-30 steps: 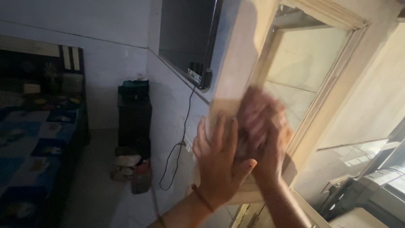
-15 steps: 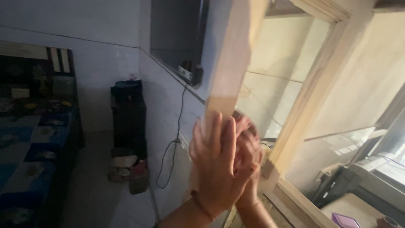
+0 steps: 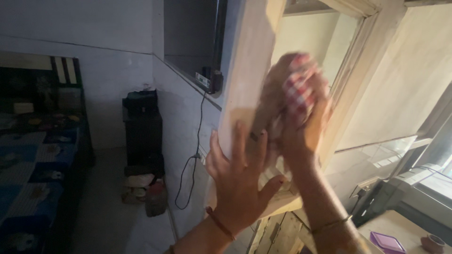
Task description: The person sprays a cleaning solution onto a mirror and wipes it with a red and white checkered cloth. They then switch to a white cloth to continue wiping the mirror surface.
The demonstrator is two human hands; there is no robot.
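Left hand (image 3: 238, 183) fingers splayed flat on pale wooden frame (image 3: 249, 70); right hand (image 3: 301, 117) fingers clutch checked cloth (image 3: 299, 91).

Pale wooden window frame (image 3: 249, 80) blocking ahead, dark wall box (image 3: 193, 37) left, open room beyond, desk (image 3: 400, 230) lower right

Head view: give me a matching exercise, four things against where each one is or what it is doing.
Things:
1. left hand
2. right hand
3. purple box
4. bed

Places or states:
A. far left of the room
B. fingers spread flat on the wooden window frame
C. bottom right corner
D. pressing a checked cloth to the frame

Pairs: 1-B, 2-D, 3-C, 4-A
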